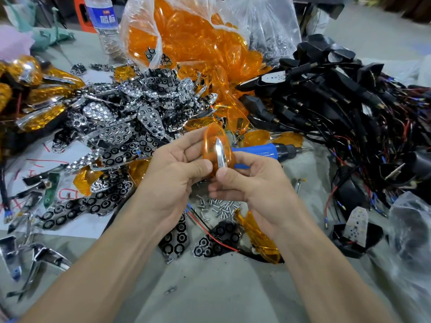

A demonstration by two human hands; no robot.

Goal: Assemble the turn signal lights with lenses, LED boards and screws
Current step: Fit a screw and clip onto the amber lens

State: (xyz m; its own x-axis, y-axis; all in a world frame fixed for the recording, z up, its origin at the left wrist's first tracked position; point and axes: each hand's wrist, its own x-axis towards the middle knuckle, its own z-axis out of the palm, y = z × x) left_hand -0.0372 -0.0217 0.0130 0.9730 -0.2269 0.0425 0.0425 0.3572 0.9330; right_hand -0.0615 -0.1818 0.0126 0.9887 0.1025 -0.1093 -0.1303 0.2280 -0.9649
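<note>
Left hand (179,164) grips orange lens (209,142); right hand (253,183) pinches chrome trim (219,151).

**Q:** Which parts of the operator are showing?

**A:** The left hand (177,169) and right hand (254,183) are showing. Each is joining its forearm: the left forearm (105,264) and the right forearm (326,264).

**Q:** What is the operator wearing?

**A:** Both hands are showing bare. Both forearms are showing bare from the wrist to the near edge of the view. A small blue patch (10,320) is sitting at the near left corner, beside the left forearm. Whether it is clothing cannot be told.

**Q:** Which surface details are showing?

**A:** The left thumbnail (207,164) and right thumbnail (221,174) are showing trimmed short. Fine creases are crossing the knuckles.
</note>
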